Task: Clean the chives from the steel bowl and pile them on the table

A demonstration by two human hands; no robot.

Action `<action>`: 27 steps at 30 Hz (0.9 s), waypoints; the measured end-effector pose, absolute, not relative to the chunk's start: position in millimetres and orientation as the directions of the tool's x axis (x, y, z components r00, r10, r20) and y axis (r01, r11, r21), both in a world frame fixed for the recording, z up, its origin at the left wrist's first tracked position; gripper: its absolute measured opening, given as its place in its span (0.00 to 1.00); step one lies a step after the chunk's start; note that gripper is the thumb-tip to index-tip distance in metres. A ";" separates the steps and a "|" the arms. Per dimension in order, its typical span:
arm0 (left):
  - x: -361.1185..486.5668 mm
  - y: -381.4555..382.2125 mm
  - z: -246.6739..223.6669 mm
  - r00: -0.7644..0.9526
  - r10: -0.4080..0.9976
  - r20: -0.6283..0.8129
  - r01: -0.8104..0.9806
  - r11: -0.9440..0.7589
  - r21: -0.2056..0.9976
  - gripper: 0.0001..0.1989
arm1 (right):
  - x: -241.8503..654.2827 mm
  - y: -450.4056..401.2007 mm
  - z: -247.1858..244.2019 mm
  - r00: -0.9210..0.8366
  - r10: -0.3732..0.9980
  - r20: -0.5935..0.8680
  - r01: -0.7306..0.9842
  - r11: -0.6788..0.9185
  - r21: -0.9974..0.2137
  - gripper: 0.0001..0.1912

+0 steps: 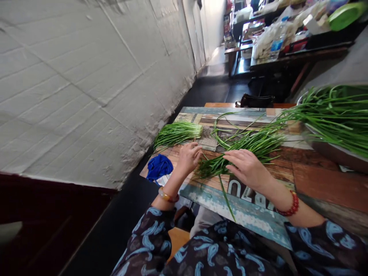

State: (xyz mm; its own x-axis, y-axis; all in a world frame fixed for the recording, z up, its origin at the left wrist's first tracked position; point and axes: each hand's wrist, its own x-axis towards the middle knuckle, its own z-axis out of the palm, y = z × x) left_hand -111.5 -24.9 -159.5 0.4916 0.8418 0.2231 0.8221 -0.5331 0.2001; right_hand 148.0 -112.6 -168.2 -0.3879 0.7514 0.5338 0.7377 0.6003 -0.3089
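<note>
Blue cloth point(159, 168) on counter point(319, 165), L end; tidy green bundle point(178, 132) just beyond. L hand point(189, 157) fingers curled, can't tell if gripping. Loose greens point(255, 145) mid-counter; R hand point(243, 165) over near side, thumb & fingers apart. Far R: bowl point(330, 152) heaped w/ long greens point(339, 115).

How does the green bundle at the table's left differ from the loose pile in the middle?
The bundle lies neat, pale ends lined up together; the loose pile is messy, stalks pointing several ways. The bundle is compact, while the loose pile spreads wider. Both are long, thin green stalks on the table.
</note>
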 end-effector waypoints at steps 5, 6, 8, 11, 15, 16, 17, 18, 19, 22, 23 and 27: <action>-96.9 -66.4 -172.9 0.579 0.785 0.221 0.704 -0.618 0.350 0.21 | 203.4 -168.8 -187.4 -0.190 0.840 0.508 0.789 0.439 -0.430 0.16; -91.5 -71.5 -174.8 0.591 0.778 0.213 0.699 -0.626 0.347 0.24 | 214.1 -182.8 -192.5 -0.155 0.864 0.480 0.796 0.396 -0.457 0.17; -77.1 -76.8 -176.1 0.604 0.773 0.195 0.701 -0.632 0.331 0.29 | 231.9 -210.9 -201.2 -0.081 0.900 0.428 0.816 0.307 -0.490 0.17; -47.0 -71.6 -172.1 0.603 0.781 0.164 0.728 -0.623 0.288 0.34 | 248.8 -247.0 -210.2 0.009 0.929 0.370 0.832 0.199 -0.519 0.17; -0.2 -44.6 -163.4 0.632 0.774 0.038 0.751 -0.625 0.213 0.43 | 262.1 -271.8 -222.5 0.113 0.934 0.340 0.801 0.117 -0.587 0.16; 10.3 -35.8 -161.5 0.646 0.764 -0.008 0.750 -0.632 0.194 0.45 | 264.6 -273.4 -226.3 0.158 0.926 0.343 0.785 0.093 -0.612 0.16; 19.6 -27.1 -159.6 0.655 0.754 -0.050 0.748 -0.639 0.177 0.48 | 266.6 -273.3 -230.0 0.207 0.914 0.350 0.767 0.070 -0.638 0.16; 27.7 -19.0 -157.8 0.662 0.745 -0.085 0.747 -0.645 0.161 0.51 | 268.0 -272.0 -233.3 0.256 0.897 0.360 0.750 0.051 -0.660 0.15; 34.2 -12.1 -156.0 0.667 0.737 -0.113 0.744 -0.651 0.147 0.53 | 268.7 -269.7 -235.9 0.293 0.880 0.373 0.739 0.039 -0.673 0.15; 44.5 -0.8 -151.5 0.671 0.717 -0.190 0.740 -0.666 0.098 0.57 | 267.1 -261.0 -237.8 0.353 0.839 0.413 0.730 0.029 -0.682 0.15; 44.8 0.3 -150.6 0.674 0.708 -0.211 0.734 -0.675 0.078 0.57 | 266.2 -258.5 -236.6 0.365 0.831 0.419 0.729 0.025 -0.684 0.15; 34.8 5.7 -149.9 0.654 0.727 -0.211 0.728 -0.680 -0.085 0.54 | 265.6 -253.8 -229.2 0.399 0.821 0.408 0.722 -0.007 -0.692 0.12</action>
